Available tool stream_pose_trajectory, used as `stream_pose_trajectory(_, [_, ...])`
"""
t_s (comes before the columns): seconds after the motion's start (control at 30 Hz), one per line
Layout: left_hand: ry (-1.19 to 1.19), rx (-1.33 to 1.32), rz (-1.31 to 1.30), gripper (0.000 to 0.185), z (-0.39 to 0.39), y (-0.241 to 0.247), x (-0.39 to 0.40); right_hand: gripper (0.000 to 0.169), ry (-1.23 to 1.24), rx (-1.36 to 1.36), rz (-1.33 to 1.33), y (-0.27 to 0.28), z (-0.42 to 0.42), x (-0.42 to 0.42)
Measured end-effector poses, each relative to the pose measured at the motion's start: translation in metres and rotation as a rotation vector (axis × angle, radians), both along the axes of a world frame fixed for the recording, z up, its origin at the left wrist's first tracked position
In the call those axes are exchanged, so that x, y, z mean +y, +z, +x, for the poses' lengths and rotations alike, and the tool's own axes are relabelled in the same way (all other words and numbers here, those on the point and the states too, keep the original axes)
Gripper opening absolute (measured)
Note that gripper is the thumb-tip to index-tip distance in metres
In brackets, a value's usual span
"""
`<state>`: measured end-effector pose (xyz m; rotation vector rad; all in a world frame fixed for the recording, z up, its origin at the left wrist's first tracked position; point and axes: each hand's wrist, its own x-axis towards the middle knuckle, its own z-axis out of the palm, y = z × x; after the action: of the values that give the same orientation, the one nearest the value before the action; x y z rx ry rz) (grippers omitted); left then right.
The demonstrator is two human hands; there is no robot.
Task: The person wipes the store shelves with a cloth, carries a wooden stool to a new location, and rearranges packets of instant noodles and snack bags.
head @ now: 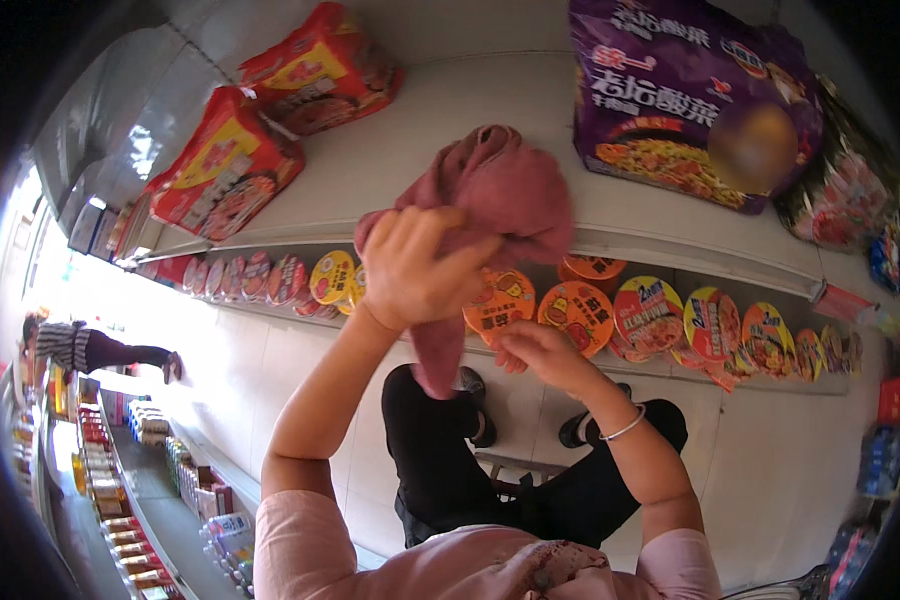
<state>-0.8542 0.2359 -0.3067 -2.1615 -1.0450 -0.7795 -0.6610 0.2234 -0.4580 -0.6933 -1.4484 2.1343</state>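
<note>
A mauve cloth is bunched on the upper shelf, and one end of it hangs over the shelf's front edge. My left hand lies over the near part of the cloth and grips it. Lower down, my right hand is held in front of the orange instant noodle cups, with its fingers loosely bent and nothing visible in them. Whether it touches a cup I cannot tell. Some of the cups behind the cloth and left hand are hidden.
Red instant noodle packs stand left on the shelf, a purple noodle pack right. Yellow noodle cups and red-and-yellow noodle cups line the lower shelf. My black-trousered knees are close below. A person is far left, beyond stocked shelves.
</note>
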Motion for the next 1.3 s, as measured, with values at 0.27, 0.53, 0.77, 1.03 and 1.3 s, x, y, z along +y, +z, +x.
stream_pose_trajectory(0.27, [0.077,-1.103,-0.532,0.021,-0.107,0.043,-0.058,0.034,-0.013,0.075,0.006,0.024,-0.004,-0.004])
stream_pose_trajectory(0.53, [-0.283,-0.303,-0.976,0.039,-0.018,0.061,-0.081,0.065,0.024,0.449,0.24,0.054,-0.022,-0.019])
stream_pose_trajectory(0.77, [0.638,0.007,0.118,0.074,-0.195,0.138,0.009,0.058,0.196,0.365,0.189,0.006,0.006,-0.019])
stream_pose_trajectory(1.03, [0.909,-0.088,-0.286,0.081,-0.254,0.139,0.029,0.047,-0.18,0.042,0.697,0.028,0.018,-0.015])
stream_pose_trajectory(1.3, [0.797,0.121,-0.428,0.083,-0.255,0.171,0.031,0.046,0.129,0.5,-0.114,0.022,0.004,-0.014])
